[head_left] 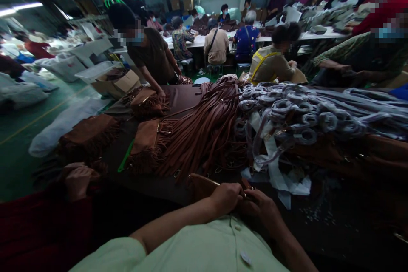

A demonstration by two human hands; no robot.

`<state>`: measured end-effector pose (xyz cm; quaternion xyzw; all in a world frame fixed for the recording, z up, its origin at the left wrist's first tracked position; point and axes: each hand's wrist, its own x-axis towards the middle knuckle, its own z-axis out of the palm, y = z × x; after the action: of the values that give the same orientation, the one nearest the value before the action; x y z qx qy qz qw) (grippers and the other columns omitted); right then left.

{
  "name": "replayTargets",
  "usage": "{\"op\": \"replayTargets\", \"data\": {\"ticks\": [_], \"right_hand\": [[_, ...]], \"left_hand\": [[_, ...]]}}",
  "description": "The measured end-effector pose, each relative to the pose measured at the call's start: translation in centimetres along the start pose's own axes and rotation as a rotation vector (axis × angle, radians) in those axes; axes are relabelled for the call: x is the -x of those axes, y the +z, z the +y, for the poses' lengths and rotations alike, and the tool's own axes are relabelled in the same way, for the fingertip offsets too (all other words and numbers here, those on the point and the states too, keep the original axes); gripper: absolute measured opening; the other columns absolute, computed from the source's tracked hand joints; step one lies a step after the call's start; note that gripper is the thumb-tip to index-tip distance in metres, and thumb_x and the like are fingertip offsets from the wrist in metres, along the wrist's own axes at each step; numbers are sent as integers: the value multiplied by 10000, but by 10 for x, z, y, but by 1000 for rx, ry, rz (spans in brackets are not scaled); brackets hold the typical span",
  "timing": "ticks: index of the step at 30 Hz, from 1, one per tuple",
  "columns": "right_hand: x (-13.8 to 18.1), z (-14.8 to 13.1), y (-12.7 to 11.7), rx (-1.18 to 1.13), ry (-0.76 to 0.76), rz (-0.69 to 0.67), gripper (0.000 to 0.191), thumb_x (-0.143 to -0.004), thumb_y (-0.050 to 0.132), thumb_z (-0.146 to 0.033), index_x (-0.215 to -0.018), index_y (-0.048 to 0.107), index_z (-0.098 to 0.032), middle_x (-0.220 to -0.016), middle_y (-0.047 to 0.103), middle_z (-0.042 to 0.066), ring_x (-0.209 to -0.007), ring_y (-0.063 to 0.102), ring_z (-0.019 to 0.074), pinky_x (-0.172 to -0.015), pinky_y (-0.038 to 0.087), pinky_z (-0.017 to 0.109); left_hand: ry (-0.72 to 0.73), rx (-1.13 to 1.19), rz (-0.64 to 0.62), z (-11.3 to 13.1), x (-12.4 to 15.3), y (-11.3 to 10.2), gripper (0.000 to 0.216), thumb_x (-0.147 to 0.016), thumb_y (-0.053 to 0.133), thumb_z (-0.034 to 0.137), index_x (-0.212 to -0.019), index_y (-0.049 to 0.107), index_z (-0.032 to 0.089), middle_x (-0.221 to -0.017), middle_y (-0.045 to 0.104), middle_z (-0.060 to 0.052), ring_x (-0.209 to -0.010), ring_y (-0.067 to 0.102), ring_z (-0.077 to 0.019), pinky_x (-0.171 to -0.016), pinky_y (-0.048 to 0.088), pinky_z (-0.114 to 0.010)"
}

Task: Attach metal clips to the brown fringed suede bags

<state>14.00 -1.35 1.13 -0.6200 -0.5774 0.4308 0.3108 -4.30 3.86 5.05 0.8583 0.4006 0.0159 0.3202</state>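
My left hand (pixel 225 197) is closed on the edge of a brown leather bag piece (pixel 200 185) at the near edge of the dark table (pixel 321 216). My right hand (pixel 262 207) is closed right beside it, fingers curled round the same piece near a small metal ring. Both hands touch each other close to my light green shirt. A heap of brown leather straps (pixel 204 136) lies just beyond my hands.
Rolled grey wrapped straps (pixel 299 114) pile up at the right, with white paper scraps (pixel 287 182) below them. Fringed brown bags (pixel 146 140) lie to the left. A person in a brown shirt (pixel 153 57) leans over the far table edge. Several seated people work at a white table behind.
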Motion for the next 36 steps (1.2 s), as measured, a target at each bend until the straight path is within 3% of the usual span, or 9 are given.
{"op": "replayTargets", "data": {"ticks": [3,6,11,15,20,24,29,34,36], "right_hand": [[4,-7,-6,170,-100,-53,234,-758,568,-281,-948,700,-247,-977,658,65,-923,604,229,-826,471,347],[10,-1,-13,158,-124,-30,228,-806,528,-312,-949,695,-252,-1000,646,61,-945,601,219,-821,476,321],[20,20,-22,85,-92,-45,235,-791,565,-370,-939,703,-250,-970,655,48,-908,614,220,-796,483,310],[19,15,-15,42,-103,-81,252,-806,564,-414,-930,703,-243,-942,655,51,-878,617,211,-766,487,294],[19,-5,-13,108,-153,-98,221,-809,576,-389,-927,701,-249,-924,644,52,-855,610,202,-746,484,284],[23,-18,-17,190,-203,-139,208,-821,581,-366,-975,700,-291,-939,647,46,-879,606,200,-759,477,281],[29,-19,-22,172,-228,-122,201,-836,566,-386,-923,710,-277,-913,654,46,-869,612,198,-748,480,272],[30,22,-38,36,-150,0,228,-798,593,-411,-891,711,-240,-925,653,61,-897,617,218,-778,498,295],[28,42,-41,4,-128,35,217,-780,612,-405,-881,708,-239,-967,654,64,-948,609,229,-816,494,311]], "left_hand": [[83,-198,-6,0,3,2,130,-865,440,143,-945,542,133,-919,638,-94,-875,595,-210,-793,460,-314],[132,-366,-19,-18,12,-7,124,-869,424,137,-930,531,122,-924,614,-123,-898,572,-233,-826,442,-362],[-20,-386,-49,-54,26,-34,121,-884,468,227,-919,540,136,-905,600,-104,-873,571,-218,-797,435,-340],[166,-289,58,-28,18,-20,437,-771,600,526,-972,538,143,-983,585,-108,-953,547,-244,-851,413,-349],[320,-400,45,12,7,16,166,-856,469,232,-928,547,104,-880,620,-118,-828,594,-233,-811,434,-393],[347,-426,-80,11,7,14,132,-827,471,179,-869,572,105,-789,646,-113,-671,623,-229,-598,463,-334],[321,-423,-246,-21,10,-15,136,-813,489,174,-836,619,140,-721,673,-91,-623,637,-213,-564,463,-289],[-19,-358,-424,-82,31,-46,170,-790,525,184,-875,672,178,-790,693,-79,-728,645,-209,-631,460,-256],[-104,-253,-421,-98,40,-55,174,-795,552,239,-917,672,210,-816,691,-54,-762,638,-197,-642,446,-238]]}}
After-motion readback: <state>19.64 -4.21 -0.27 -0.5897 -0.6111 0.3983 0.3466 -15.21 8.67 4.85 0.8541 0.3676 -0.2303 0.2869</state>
